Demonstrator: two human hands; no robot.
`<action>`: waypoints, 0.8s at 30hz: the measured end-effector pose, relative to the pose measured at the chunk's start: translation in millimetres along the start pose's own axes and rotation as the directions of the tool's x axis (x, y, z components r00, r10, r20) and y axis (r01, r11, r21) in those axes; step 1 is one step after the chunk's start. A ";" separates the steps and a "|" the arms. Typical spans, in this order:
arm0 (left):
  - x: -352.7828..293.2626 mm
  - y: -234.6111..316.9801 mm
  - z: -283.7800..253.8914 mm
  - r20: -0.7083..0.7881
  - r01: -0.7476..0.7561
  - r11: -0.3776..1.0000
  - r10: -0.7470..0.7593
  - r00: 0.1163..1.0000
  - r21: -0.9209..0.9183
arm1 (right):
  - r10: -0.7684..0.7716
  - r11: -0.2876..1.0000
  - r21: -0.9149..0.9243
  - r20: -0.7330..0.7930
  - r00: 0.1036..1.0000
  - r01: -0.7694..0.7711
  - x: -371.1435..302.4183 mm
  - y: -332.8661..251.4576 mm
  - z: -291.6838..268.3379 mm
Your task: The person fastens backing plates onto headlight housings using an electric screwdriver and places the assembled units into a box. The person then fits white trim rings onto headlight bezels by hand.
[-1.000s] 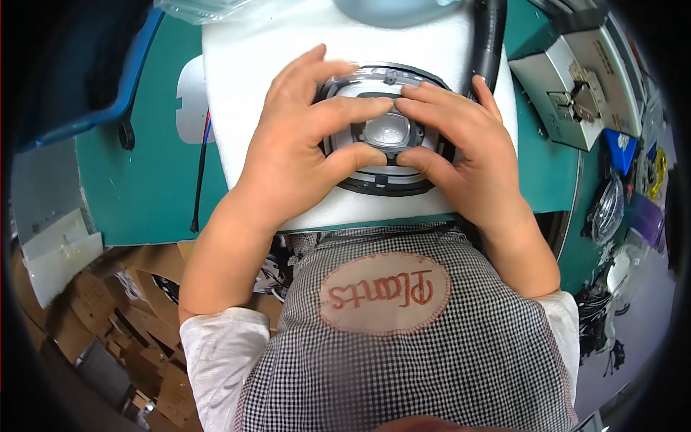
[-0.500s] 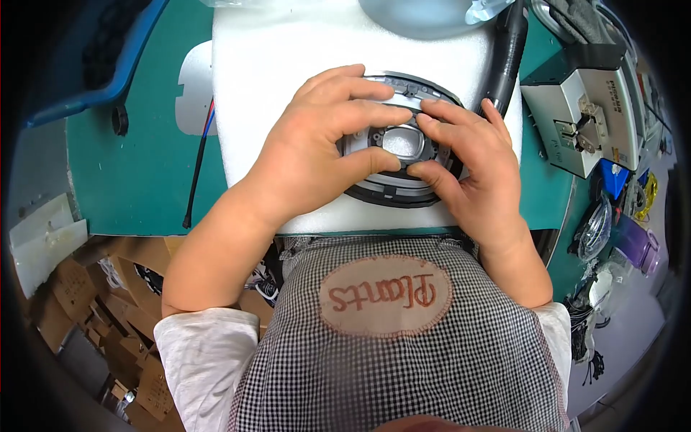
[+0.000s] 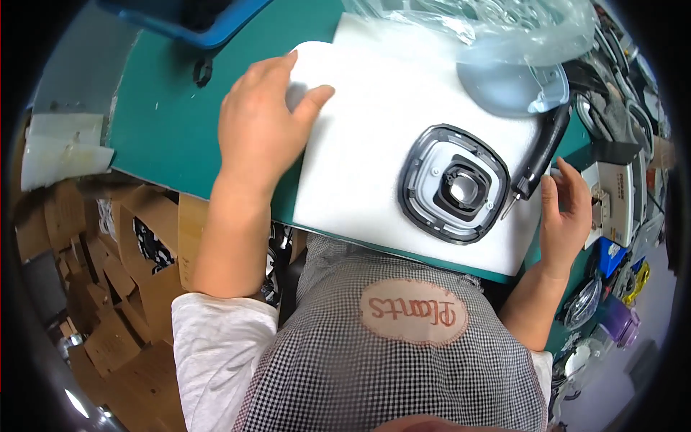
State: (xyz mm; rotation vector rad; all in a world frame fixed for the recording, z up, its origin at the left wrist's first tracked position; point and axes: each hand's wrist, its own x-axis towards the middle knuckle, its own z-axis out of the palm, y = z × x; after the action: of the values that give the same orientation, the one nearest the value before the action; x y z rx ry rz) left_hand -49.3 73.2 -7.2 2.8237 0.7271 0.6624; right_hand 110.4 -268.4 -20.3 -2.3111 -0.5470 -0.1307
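On the white foam sheet (image 3: 345,158) lies a rounded-square black and light-grey housing (image 3: 434,194) with a round, shiny centre; neither hand touches it. My left hand (image 3: 263,122) is over the sheet's left edge, thumb and fingers apart, with a greyish patch showing in the gap between them. The hand hides what lies beneath it. My right hand (image 3: 567,216) is at the right side, fingers apart, between the sheet and a silver and black machine (image 3: 615,198). Beside it a black electric screwdriver (image 3: 545,155) lies with its tip toward the housing.
A bluish translucent dome (image 3: 511,86) and crumpled clear plastic bags (image 3: 482,29) occupy the back right. A blue tray (image 3: 209,32) and a small black ring-like part (image 3: 202,72) are at the back left. Cardboard boxes (image 3: 115,324) stand below the table's left edge.
Both hands have let go of the housing, which stays on the sheet. My left hand has moved left, my right hand right toward the machine. The view has turned and shifted.
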 end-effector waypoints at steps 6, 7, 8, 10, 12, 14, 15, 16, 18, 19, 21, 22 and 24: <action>-4.0 -23.0 9.6 0.271 0.272 0.932 -0.333 0.903 0.237 | 0.073 0.974 -0.219 0.083 0.994 -0.054 6.3 -1.8 2.7; -6.3 -23.4 11.2 0.245 0.290 0.935 -0.336 0.909 0.204 | 0.063 0.986 -0.162 0.093 0.994 -0.047 7.3 1.0 1.3; -8.8 -25.7 15.5 0.223 0.302 0.939 -0.334 0.916 0.165 | 0.058 0.993 -0.111 0.104 0.993 -0.046 6.9 8.5 1.7; -12.2 -28.2 12.5 0.254 0.312 0.944 -0.329 0.910 0.106 | -0.017 0.993 0.116 0.105 0.994 0.005 10.5 34.5 3.5; -13.6 -26.3 11.3 0.284 0.323 0.941 -0.339 0.897 0.104 | -0.044 0.999 0.020 0.119 0.992 0.042 7.3 23.7 2.4; -20.7 -28.0 16.8 0.165 0.378 0.923 -0.385 0.908 0.072 | -0.076 0.995 -0.050 0.172 0.982 0.086 8.1 18.9 -0.1; -23.0 -27.7 17.8 0.063 0.386 0.922 -0.387 0.920 0.034 | -0.059 0.997 -0.037 0.192 0.980 0.068 10.2 22.9 -1.2; -25.2 -26.5 16.7 0.050 0.411 0.911 -0.412 0.910 0.032 | -0.041 0.999 -0.026 0.213 0.976 0.048 10.9 25.3 -2.1; -28.3 -23.9 9.4 0.080 0.428 0.893 -0.421 0.904 -0.140 | -0.106 0.992 -0.042 0.182 0.978 0.115 11.8 26.4 -7.3; -28.9 -25.9 11.8 0.071 0.445 0.884 -0.440 0.895 -0.143 | -0.061 0.996 -0.052 0.164 0.985 0.070 15.5 28.0 -13.2; -29.0 -29.2 11.9 0.005 0.420 0.743 -0.489 0.872 -0.521 | -0.025 0.995 -0.094 0.106 0.994 0.035 15.6 12.5 -19.7; -30.5 -32.0 11.1 0.000 0.427 0.737 -0.502 0.865 -0.524 | -0.046 0.989 -0.134 0.077 0.996 0.056 14.1 1.1 -22.0; -35.4 -35.2 1.5 -0.311 0.274 0.735 -0.551 0.775 -0.620 | -0.143 0.989 -0.040 0.065 0.988 0.146 16.2 -9.2 -21.8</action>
State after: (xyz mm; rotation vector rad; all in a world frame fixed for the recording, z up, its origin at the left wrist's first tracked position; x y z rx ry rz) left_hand -91.3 86.5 -30.8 1.8747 1.0223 1.2590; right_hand 122.6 -272.0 5.4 -2.3243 -0.7507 -0.1415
